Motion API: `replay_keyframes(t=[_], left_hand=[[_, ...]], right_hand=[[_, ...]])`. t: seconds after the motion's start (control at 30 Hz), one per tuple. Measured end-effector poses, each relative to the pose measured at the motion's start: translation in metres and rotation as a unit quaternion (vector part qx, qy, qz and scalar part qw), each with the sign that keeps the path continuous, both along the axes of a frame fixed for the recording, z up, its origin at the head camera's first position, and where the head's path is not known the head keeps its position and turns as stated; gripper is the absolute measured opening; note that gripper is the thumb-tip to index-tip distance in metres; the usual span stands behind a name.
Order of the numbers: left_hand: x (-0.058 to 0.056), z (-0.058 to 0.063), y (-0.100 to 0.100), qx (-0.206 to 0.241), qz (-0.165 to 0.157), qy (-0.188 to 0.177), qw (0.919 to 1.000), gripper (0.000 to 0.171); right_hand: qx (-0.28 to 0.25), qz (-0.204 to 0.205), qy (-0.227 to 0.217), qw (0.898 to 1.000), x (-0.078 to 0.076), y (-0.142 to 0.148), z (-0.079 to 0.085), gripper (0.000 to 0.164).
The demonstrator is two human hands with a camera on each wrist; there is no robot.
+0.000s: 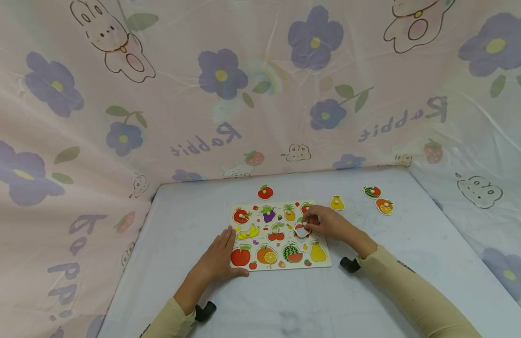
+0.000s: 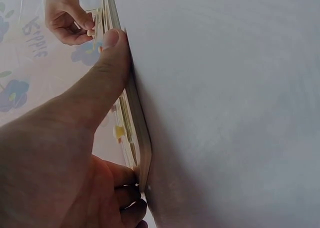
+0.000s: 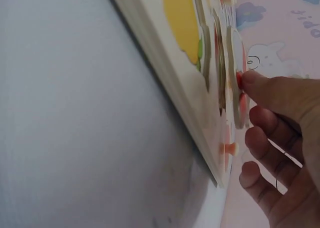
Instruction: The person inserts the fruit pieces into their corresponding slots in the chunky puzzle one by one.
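Note:
A fruit puzzle board (image 1: 260,267) lies flat on the white table, with several knobbed pieces in it. My left hand (image 1: 218,254) rests at its near left corner, fingers along the left side, thumb (image 2: 116,63) against the front edge. At the right side, my right hand (image 1: 325,220) pinches a white-rimmed fruit puzzle piece (image 1: 302,231) by its small knob. That piece stands tilted close over the board in the right wrist view, with the thumb (image 3: 272,90) at its red knob. The fingers partly hide the strawberry piece (image 1: 306,208).
A tomato-like red piece (image 1: 265,192) lies behind the board. To the right lie a pear piece (image 1: 337,203), a watermelon piece (image 1: 372,192) and an orange piece (image 1: 385,206). Rabbit-and-flower printed cloth (image 1: 260,117) walls the table's back and sides.

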State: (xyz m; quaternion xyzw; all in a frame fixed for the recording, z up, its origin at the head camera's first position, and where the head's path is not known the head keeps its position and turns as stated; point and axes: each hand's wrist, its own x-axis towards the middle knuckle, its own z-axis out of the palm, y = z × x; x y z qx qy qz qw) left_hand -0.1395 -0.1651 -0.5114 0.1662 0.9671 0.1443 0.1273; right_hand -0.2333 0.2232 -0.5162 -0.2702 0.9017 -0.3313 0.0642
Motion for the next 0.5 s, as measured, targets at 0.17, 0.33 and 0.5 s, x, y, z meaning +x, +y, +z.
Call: replay_keyframes(t=[0.17,0.33,0.5], left_hand=[[-0.0002,-0.0006,0.0001,0.005,0.002,-0.003,1.0000,0.129],[-0.0007,-0.0019,-0.0003,0.003,0.004,-0.002,1.0000,0.129],[-0.0004,-0.0011,-0.0004,0.003,0.003,-0.001,1.0000,0.129]], right_hand=[[-0.002,0.013,-0.014,1.000,0.0026,-0.0019,0.0016,0.012],[0.001,0.030,-0.005,1.000,0.0048,-0.0033,0.0031,0.012],[0.006,0.036,-0.007,0.999,0.0041,-0.0039,0.0019,0.012]])
